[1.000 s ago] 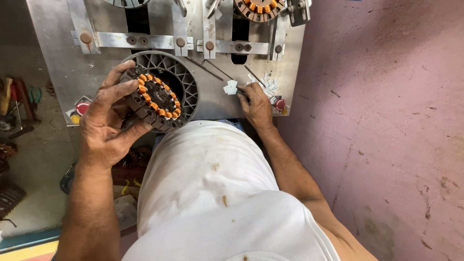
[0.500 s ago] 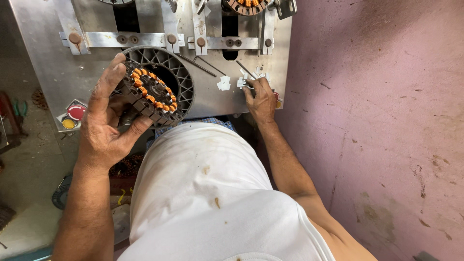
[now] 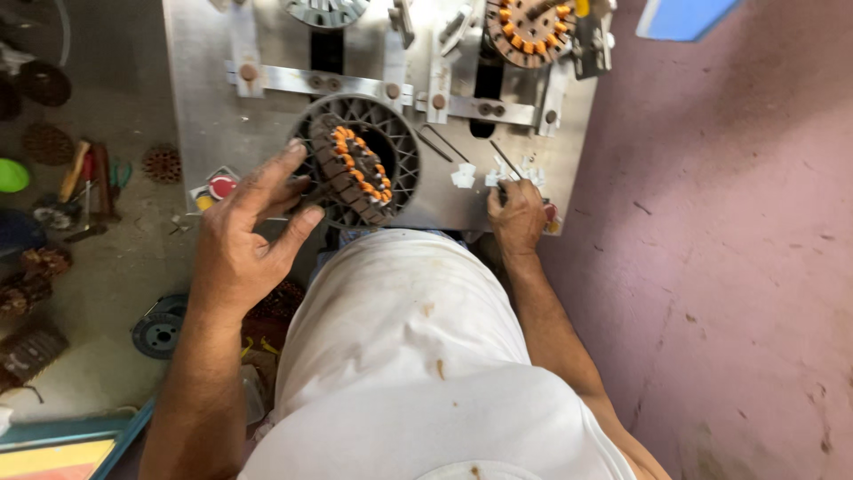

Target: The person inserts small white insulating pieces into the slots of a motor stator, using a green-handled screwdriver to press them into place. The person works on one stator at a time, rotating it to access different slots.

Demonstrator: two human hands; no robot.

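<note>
My left hand [image 3: 244, 233] grips a round stator core [image 3: 354, 172] with dark steel laminations and orange coil insulators, tilting it on edge over a circular slotted fixture [image 3: 391, 133] on the grey metal machine plate [image 3: 209, 133]. My right hand [image 3: 517, 213] rests at the plate's front right, fingers pinched on a thin metal rod tool [image 3: 505, 160] beside several small white plastic pieces [image 3: 464, 175]. A second orange-wound stator [image 3: 530, 31] sits in a holder at the upper right.
A pink wall [image 3: 737, 249] stands close on the right. The floor at left holds scattered stator parts [image 3: 164, 163], hand tools [image 3: 80, 182], a green object [image 3: 11, 174] and a dark round part [image 3: 158, 333]. A red button [image 3: 221, 187] sits on the plate's left front.
My left hand has turned the stator from lying flat in the fixture to standing tilted on edge. My right hand stays at the white pieces by the plate's front edge.
</note>
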